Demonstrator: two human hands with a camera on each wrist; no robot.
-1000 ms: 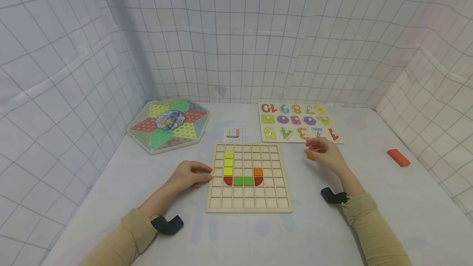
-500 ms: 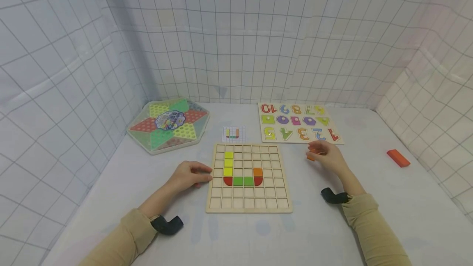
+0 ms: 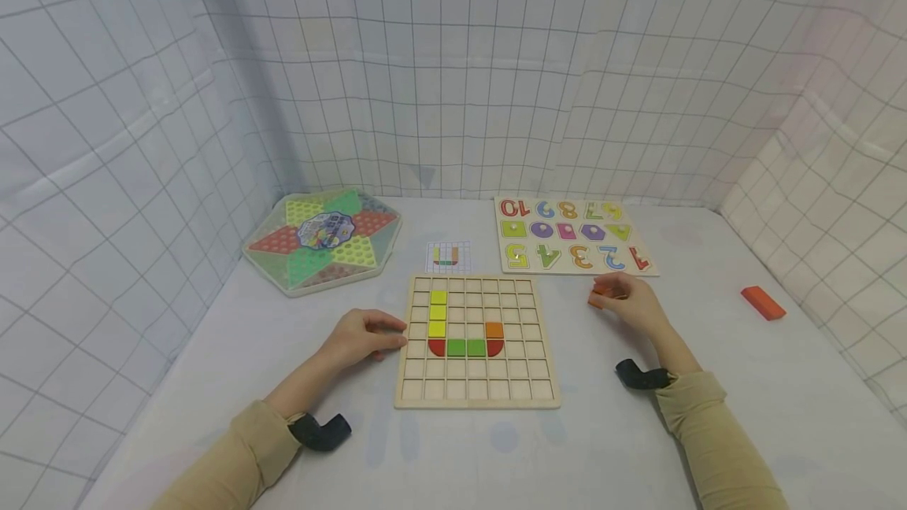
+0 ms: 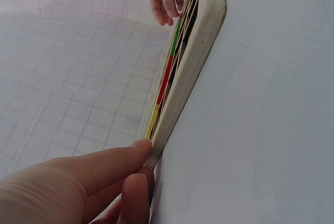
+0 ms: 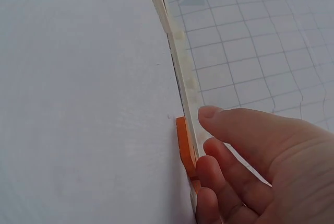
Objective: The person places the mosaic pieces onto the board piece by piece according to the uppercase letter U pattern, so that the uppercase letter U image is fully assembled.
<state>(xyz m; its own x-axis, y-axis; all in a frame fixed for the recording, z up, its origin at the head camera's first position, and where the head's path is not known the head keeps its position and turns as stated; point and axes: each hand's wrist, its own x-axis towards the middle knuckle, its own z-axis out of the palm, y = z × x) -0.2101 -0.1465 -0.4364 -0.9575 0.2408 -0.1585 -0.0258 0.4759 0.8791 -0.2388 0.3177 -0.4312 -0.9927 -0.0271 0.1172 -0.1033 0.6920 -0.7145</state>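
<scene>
A wooden grid board (image 3: 478, 390) lies in the middle of the table. Yellow tiles (image 3: 438, 312), green tiles (image 3: 467, 348), an orange tile (image 3: 494, 330) and red rounded tiles (image 3: 437, 348) form a U-like outline on it. My left hand (image 3: 359, 335) touches the board's left edge with its fingertips; in the left wrist view, thumb and fingers rest against that edge. My right hand (image 3: 629, 305) is low over the table, right of the board, at small orange blocks (image 5: 186, 143). Its fingertips are beside them, the thumb apart. The fingers partly hide the blocks.
A small pattern card (image 3: 449, 256) with a printed U lies behind the board. At the back stand out a number puzzle (image 3: 576, 239) on the right and a hexagonal star game board (image 3: 322, 241) on the left. A red-orange block (image 3: 764, 303) lies far right.
My right hand has moved slightly right and toward me, lowering around the orange blocks. The left hand and the tiles on the board stay where they were.
</scene>
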